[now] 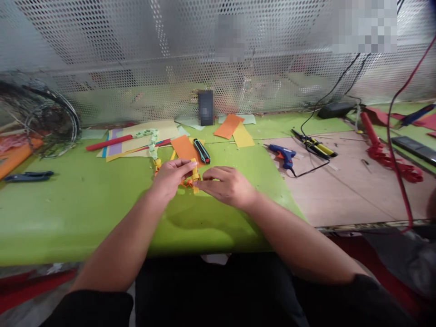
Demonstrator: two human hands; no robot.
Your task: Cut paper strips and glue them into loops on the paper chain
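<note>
Both hands are at a folded yellow paper strip (195,175) above the green tabletop. My left hand (170,177) pinches its upper end between thumb and fingers. Close on the right, my right hand (228,185) has its fingertips closed at the strip's lower part. Orange folded paper (186,183) shows just under the strip, partly hidden by the fingers. Behind my left hand runs a folded paper chain (153,144), pale green and then yellow and orange. A black and teal utility knife (202,151) lies just beyond the hands, partly over an orange paper sheet (181,146).
Coloured paper sheets (117,150) and a red strip (109,142) lie back left. A fan (51,118) and dark pliers (29,176) are far left. On the right are a blue glue gun (282,154), yellow-black pliers (316,146), cables and a red folded chain (391,161). Perforated metal (136,59) stands behind.
</note>
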